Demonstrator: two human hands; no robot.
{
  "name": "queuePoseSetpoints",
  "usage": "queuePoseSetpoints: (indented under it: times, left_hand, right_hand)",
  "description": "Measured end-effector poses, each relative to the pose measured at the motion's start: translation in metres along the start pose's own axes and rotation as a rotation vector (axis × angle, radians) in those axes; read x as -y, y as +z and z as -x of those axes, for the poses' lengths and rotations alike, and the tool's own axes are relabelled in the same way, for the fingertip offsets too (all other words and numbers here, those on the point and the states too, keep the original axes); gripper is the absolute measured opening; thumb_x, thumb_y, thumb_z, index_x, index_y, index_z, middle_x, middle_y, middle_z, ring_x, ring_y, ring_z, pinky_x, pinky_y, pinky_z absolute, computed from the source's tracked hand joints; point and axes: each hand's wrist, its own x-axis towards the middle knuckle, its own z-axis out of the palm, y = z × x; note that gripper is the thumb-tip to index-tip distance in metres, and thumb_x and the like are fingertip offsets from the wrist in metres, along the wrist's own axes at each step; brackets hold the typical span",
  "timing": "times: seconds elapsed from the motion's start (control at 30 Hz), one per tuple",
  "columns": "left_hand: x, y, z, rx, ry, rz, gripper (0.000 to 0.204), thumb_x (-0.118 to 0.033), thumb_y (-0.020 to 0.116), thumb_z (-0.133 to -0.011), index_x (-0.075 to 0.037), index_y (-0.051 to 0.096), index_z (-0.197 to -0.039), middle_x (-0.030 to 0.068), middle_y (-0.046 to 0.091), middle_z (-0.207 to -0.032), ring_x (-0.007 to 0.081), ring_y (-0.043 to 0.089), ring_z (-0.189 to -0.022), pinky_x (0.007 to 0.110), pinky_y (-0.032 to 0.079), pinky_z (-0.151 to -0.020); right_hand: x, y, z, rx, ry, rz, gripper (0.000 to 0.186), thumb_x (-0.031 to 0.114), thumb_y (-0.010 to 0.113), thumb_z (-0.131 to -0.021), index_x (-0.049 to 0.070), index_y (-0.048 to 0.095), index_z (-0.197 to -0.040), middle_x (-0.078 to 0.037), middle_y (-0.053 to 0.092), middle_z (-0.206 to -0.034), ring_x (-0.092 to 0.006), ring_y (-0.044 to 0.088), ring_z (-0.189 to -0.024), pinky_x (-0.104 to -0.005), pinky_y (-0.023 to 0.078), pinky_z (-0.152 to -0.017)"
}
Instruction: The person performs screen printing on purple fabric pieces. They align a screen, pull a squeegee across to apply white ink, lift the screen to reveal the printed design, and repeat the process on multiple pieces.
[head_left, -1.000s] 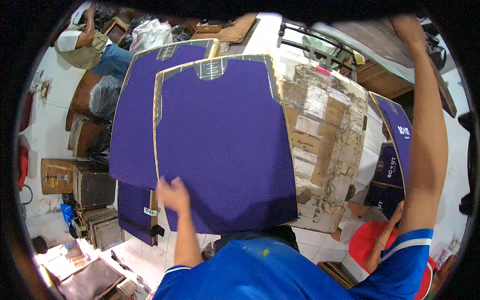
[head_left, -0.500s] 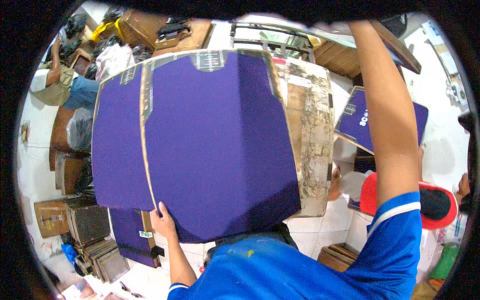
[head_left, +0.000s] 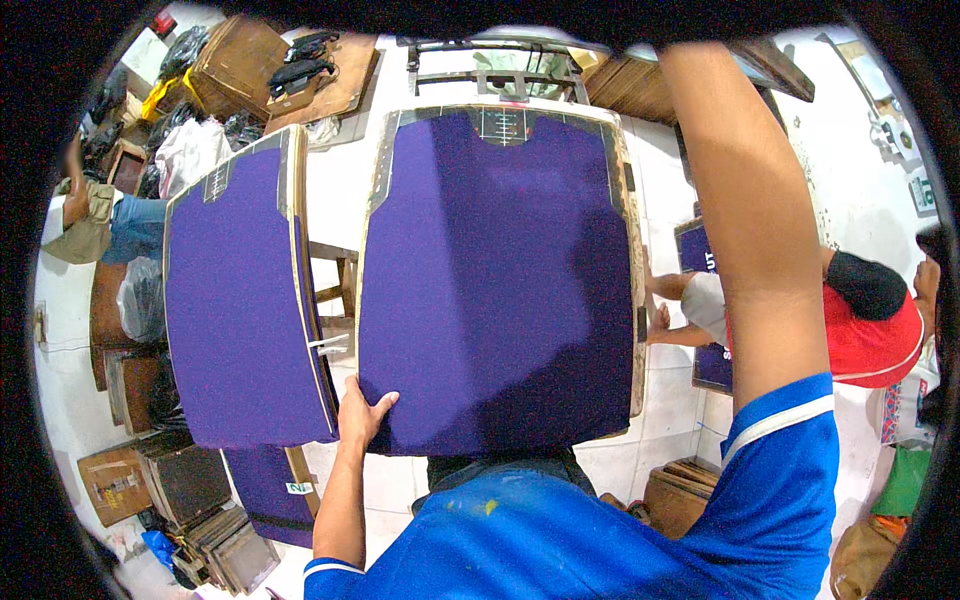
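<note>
In the head view, centre frame: big purple board (head_left: 500, 290), shirt-shaped, wood-edged, held flat-on toward the camera.

Left hand (head_left: 362, 412) is clamped on the board's lower-left corner, thumb over the purple face, fingers wrapped round the edge. Right arm runs up the right side of the frame past the board's right edge; the right hand itself is lost in the dark rim at top, so I can't tell whether it grips or what it touches. Hands well apart, one low left, one high right.

Around it: second purple board (head_left: 245, 310) just beside on the left, same shape, angled slightly, its wood edge close to the held board's left edge, a wooden frame (head_left: 335, 290) showing in the gap. Third purple piece (head_left: 265, 490) below that, near stacked wooden frames (head_left: 215, 545) on the floor. Person in red shirt (head_left: 865, 330) at right, their hands near the held board's right edge beside another purple panel (head_left: 705, 310). Another person (head_left: 100, 215) seated far left. Bags and wooden crates at top left.

Orientation: long axis runs top to bottom of frame, neck notch end up and away, straight hem end down near the body. The board blocks most of the floor behind it.
</note>
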Motion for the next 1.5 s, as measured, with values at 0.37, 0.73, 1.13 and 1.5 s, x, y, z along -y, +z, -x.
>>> queuePoseSetpoints:
  times: [0.37, 0.73, 1.13, 1.5]
  left_hand:
    - [-0.016, 0.013, 0.009, 0.018, -0.12, -0.053, 0.082, -0.042, 0.093, -0.08, 0.004, 0.049, -0.13, 0.0329, 0.073, -0.115, 0.0493, 0.072, -0.108, 0.052, 0.057, -0.095]
    - [-0.015, 0.004, -0.012, 0.076, -0.096, -0.064, 0.088, -0.054, 0.092, -0.078, 0.004, 0.05, -0.129, 0.0339, 0.073, -0.112, 0.0499, 0.072, -0.108, 0.054, 0.057, -0.093]
    - [-0.164, -0.086, -0.08, -0.105, 0.388, -0.002, 0.09, -0.061, 0.084, -0.084, 0.001, 0.06, -0.145, 0.0258, 0.073, -0.124, 0.0386, 0.071, -0.119, 0.047, 0.056, -0.103]
    - [-0.237, 0.027, -0.099, 0.219, -0.427, 1.463, 0.018, -0.016, 0.06, -0.1, -0.001, 0.064, -0.108, 0.0074, 0.067, -0.1, 0.0198, 0.07, -0.097, 0.038, 0.059, -0.098]
  right_hand:
    - [0.002, 0.008, -0.024, -0.068, 0.092, 0.032, 0.082, 0.09, 0.072, -0.072, 0.008, 0.072, -0.07, -0.014, 0.075, -0.076, -0.0269, 0.073, -0.074, -0.044, 0.055, -0.073]
    - [0.006, 0.004, -0.04, -0.102, 0.082, 0.044, 0.079, 0.089, 0.073, -0.072, 0.011, 0.062, -0.063, -0.007, 0.063, -0.064, -0.0216, 0.064, -0.065, -0.041, 0.048, -0.066]
    - [-0.041, 0.05, 0.028, -0.033, -0.132, 0.458, 0.069, 0.075, 0.065, -0.091, 0.007, 0.078, -0.097, -0.018, 0.078, -0.1, -0.0359, 0.076, -0.092, -0.0473, 0.057, -0.084]
    - [-0.052, 0.206, 0.283, 0.47, -0.061, -0.008, 0.028, 0.02, 0.081, -0.086, 0.009, 0.069, -0.109, -0.012, 0.071, -0.101, -0.036, 0.067, -0.096, -0.0488, 0.049, -0.085]
